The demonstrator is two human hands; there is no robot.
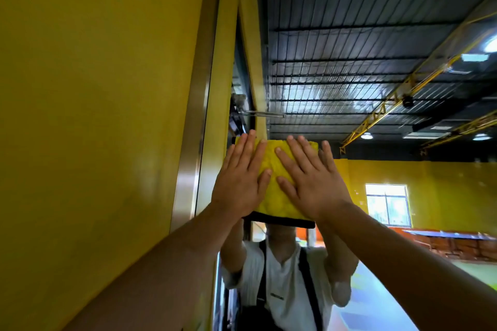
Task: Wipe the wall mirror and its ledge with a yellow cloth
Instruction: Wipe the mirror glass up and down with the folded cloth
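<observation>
we press our left hand (pixel 240 179) flat, fingers spread | right hand (pixel 309 179) likewise | both on yellow cloth (pixel 274 191) against wall mirror (pixel 376 88)

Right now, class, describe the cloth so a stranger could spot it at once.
Find the metal-framed mirror on the yellow wall. Near its left edge, left hand and right hand press the cloth against it. Unlike the wall, it is textured yellow with a black bottom hem.

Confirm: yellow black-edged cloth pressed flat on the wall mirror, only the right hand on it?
No. Head view shows both the left hand and the right hand on the yellow black-edged cloth, pressed flat on the wall mirror.
</observation>
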